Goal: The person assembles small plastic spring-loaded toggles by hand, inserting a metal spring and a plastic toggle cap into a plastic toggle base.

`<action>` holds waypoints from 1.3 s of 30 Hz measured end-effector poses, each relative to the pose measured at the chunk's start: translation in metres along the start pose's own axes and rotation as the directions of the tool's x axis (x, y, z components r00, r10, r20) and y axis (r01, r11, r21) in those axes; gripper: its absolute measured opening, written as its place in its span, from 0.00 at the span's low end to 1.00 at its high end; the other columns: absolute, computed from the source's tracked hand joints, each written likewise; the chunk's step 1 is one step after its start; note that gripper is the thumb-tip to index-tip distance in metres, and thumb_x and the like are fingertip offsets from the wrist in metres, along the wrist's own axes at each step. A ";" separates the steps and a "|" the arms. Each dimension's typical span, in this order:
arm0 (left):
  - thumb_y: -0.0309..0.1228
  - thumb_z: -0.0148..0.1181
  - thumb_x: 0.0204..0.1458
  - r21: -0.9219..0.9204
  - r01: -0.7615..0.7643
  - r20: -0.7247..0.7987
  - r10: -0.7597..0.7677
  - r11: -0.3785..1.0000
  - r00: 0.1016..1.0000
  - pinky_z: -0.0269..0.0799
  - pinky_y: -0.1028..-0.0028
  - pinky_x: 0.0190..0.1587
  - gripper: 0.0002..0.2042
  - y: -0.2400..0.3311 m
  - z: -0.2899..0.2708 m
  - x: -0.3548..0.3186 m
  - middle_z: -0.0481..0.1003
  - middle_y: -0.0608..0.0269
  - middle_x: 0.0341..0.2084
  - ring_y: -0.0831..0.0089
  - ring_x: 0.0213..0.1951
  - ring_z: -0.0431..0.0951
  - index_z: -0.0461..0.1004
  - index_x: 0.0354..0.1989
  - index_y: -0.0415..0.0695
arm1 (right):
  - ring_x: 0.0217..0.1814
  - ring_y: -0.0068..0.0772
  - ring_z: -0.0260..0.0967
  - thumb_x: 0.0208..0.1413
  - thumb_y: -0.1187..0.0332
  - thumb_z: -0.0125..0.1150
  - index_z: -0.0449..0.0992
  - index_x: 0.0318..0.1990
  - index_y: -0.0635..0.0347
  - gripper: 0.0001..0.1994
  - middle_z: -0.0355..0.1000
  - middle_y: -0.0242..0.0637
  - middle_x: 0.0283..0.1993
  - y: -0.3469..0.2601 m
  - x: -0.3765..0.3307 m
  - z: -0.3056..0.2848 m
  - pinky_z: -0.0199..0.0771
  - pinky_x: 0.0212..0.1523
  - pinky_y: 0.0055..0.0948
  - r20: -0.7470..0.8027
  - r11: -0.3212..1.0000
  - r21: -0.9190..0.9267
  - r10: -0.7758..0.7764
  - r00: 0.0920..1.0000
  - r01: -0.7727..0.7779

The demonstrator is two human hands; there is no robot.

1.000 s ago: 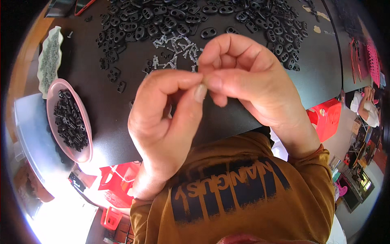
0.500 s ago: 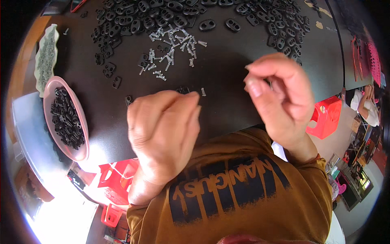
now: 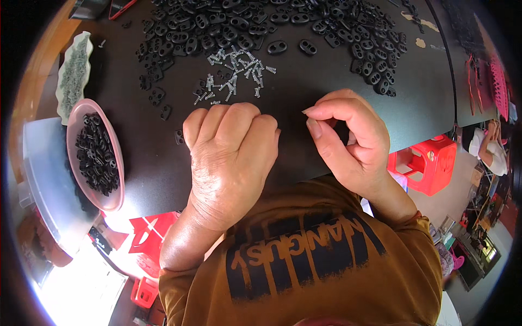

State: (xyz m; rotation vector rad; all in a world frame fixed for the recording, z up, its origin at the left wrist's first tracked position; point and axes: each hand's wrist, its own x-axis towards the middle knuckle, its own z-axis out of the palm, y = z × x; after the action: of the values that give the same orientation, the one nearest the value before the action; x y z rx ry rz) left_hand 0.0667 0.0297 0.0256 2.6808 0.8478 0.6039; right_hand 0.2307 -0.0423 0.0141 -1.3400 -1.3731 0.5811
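My left hand is curled closed, knuckles up, low over the dark table; its fingertips and whatever they hold are hidden. Just to its right, my right hand has thumb and forefinger tips brought close in a pinch, the other fingers curled; nothing can be made out between the tips. Beyond my left knuckles lies a loose cluster of small metal springs. One small black two-holed piece sits left of my left hand. A large pile of black two-holed cord locks spreads across the far side.
A pink oval bowl of small black parts stands at the left, beside a pale wavy-edged tray heaped with springs. A translucent bin is further left. Red stools stand beyond the table's edge. Another person is far right.
My right hand has moved left, nearer my left hand, its thumb and forefinger tips closer together. The lone spring and black piece by my left fingers are now out of sight.
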 end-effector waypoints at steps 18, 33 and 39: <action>0.19 0.57 0.48 -0.976 0.135 0.039 -0.472 0.172 0.881 0.62 0.83 0.35 0.03 0.001 -0.004 -0.002 0.67 0.63 0.32 0.81 0.32 0.66 0.71 0.32 0.36 | 0.24 0.19 0.66 0.47 0.80 0.60 0.74 0.35 0.65 0.07 0.70 0.33 0.27 -0.016 0.008 0.026 0.65 0.25 0.18 0.042 0.886 0.427 0.181 0.983 -0.182; 0.20 0.57 0.46 -0.912 0.178 0.004 -0.425 0.370 0.905 0.62 0.81 0.32 0.03 0.003 -0.003 -0.001 0.68 0.61 0.31 0.79 0.29 0.66 0.71 0.30 0.38 | 0.22 0.24 0.67 0.41 0.79 0.61 0.72 0.29 0.61 0.06 0.69 0.33 0.23 -0.014 0.014 0.023 0.66 0.22 0.22 -0.005 0.968 0.247 0.039 0.999 -0.036; 0.19 0.59 0.44 -0.788 0.230 0.007 -0.364 0.571 0.931 0.63 0.81 0.29 0.04 0.002 -0.008 0.005 0.70 0.62 0.29 0.78 0.28 0.67 0.72 0.29 0.39 | 0.21 0.26 0.67 0.41 0.79 0.61 0.72 0.29 0.61 0.06 0.68 0.34 0.23 -0.010 0.013 0.016 0.65 0.21 0.22 -0.033 0.992 0.111 -0.064 0.997 0.068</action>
State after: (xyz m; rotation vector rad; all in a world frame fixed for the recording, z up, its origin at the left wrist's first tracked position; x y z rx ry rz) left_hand 0.0681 0.0322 0.0346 1.6567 0.7980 0.8596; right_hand 0.2153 -0.0280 0.0231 -1.2045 -1.3360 0.5828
